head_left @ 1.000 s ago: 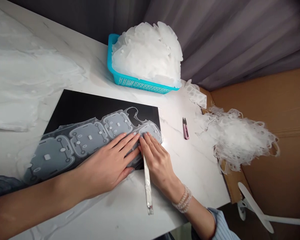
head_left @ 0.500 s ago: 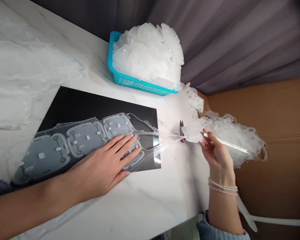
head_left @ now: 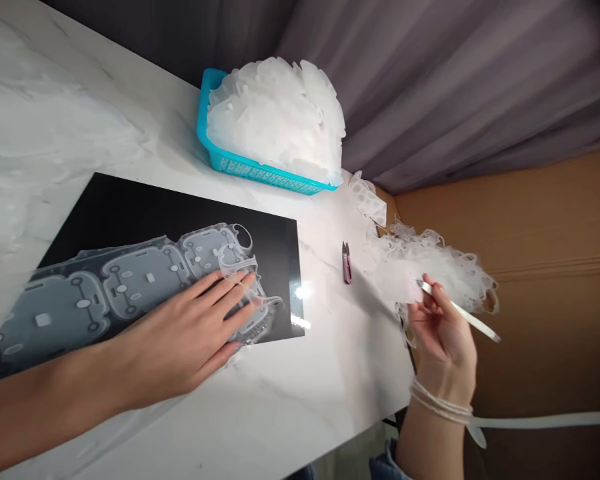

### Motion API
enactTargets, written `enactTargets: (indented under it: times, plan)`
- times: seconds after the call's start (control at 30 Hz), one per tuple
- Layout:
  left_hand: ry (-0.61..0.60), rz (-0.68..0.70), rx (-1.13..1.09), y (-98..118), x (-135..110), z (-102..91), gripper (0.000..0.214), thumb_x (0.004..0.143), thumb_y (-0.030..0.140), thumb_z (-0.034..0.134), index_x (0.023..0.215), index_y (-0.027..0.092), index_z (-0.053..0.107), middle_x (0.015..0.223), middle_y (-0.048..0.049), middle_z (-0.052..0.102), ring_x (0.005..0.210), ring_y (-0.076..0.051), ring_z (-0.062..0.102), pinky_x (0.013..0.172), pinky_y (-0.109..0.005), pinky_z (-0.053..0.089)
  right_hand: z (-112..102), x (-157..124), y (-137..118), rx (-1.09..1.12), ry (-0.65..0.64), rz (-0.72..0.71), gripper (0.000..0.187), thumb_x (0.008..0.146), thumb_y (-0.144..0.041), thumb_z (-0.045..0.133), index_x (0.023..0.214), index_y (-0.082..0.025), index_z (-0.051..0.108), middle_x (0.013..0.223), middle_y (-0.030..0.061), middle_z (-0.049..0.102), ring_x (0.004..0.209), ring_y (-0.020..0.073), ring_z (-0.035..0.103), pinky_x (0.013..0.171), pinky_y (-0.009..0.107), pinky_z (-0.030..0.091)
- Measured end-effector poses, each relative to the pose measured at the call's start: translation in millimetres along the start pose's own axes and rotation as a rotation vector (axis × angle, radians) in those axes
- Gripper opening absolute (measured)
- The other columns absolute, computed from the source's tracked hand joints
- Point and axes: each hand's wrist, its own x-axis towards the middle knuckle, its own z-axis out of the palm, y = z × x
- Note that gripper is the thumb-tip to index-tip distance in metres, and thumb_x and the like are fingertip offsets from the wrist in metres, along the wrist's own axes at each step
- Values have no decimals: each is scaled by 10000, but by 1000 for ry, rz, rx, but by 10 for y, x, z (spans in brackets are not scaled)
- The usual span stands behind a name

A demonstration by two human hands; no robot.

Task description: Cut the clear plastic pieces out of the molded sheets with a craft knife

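My left hand [head_left: 190, 337] lies flat, fingers stretched, on the right end of a translucent silicone sheet [head_left: 105, 287] of moulded pads that rests on a black mat [head_left: 180, 213]. Beside the fingertips, a torn loop of the sheet's border curls up. My right hand [head_left: 443, 333] is raised past the table's right edge, fingers closed on white tweezers [head_left: 460, 312] that pinch a translucent cut-out piece [head_left: 397, 283] in front of a heap of white trimmings [head_left: 445, 267].
A turquoise basket [head_left: 240, 163] heaped with white cut pieces stands at the back of the white marble table [head_left: 305, 400]. Small pink snips [head_left: 347, 262] lie right of the mat. A brown cardboard box [head_left: 555, 233] sits beyond the table's right edge. A grey curtain hangs behind.
My right hand left the sheet and pulled a pad free with the tweezers, carrying it right to the trimmings heap. The stretched film snapped back beside my left hand, which stayed pressed down.
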Motion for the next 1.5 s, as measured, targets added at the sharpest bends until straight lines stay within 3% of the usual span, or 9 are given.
enactTargets:
  times: [0.13,0.23,0.37,0.47,0.57,0.8,0.97,1.33,1.5]
  plan:
    - [79,-148,-354,69,260,-279,336,999,226,393,940,191,721,1022,-56,736,976,-191,663,849,-329,543,664,-412,-16,13,-212,30,91,858,-301,708,901,-222,720,896,8,750,764,127,725,684,248,634]
    - [61,-405,-625,103,509,-489,287,996,296,444,972,187,709,900,-17,747,757,-138,675,643,-250,559,1124,-648,-123,-38,-364,54,120,909,-333,629,917,-256,721,959,7,752,910,169,733,748,304,640]
    - [-115,-428,-1068,91,674,-665,424,1033,238,343,1411,139,510,1151,-109,739,1003,-194,707,847,-331,592,1392,-838,-242,-130,-507,12,206,952,-395,546,945,-285,719,998,11,746,882,192,738,674,320,645]
    - [-142,-541,-1531,89,649,-716,394,999,257,474,1364,145,574,1178,-116,732,1079,-223,694,971,-379,562,1425,-902,-254,-39,-585,15,183,958,-375,553,937,-334,730,1000,-38,742,803,147,735,658,269,641]
    - [-122,-700,-1809,99,600,-718,282,943,251,599,1200,184,693,1142,-73,750,1063,-196,703,1001,-326,550,1419,-934,-247,50,-597,29,183,959,-338,567,925,-356,746,1004,-66,742,720,104,722,635,216,632]
    - [-100,-797,-1919,112,595,-713,173,929,201,622,1063,172,729,1113,-64,754,1049,-186,708,978,-282,564,1420,-976,-266,63,-603,28,181,950,-347,583,918,-348,760,1019,-44,758,761,141,749,602,230,641]
    - [-93,-821,-1923,113,583,-709,151,924,210,633,1036,169,726,1081,-63,760,1028,-178,715,957,-261,572,1420,-973,-263,127,-673,93,241,976,-320,531,926,-351,764,970,-32,779,894,186,759,710,295,664]
    - [-95,-887,-1897,106,589,-708,265,924,229,640,1176,175,700,1054,-78,770,1036,-188,713,948,-272,582,1436,-979,-246,248,-639,213,205,960,-271,566,914,-273,766,986,-47,765,836,106,751,678,154,634]
    - [-73,-918,-1888,110,590,-704,215,902,246,671,1103,204,735,1033,-59,777,1007,-176,722,916,-244,591,1446,-997,-244,251,-681,227,233,985,-292,529,943,-286,758,1006,-22,770,937,148,748,782,240,645]
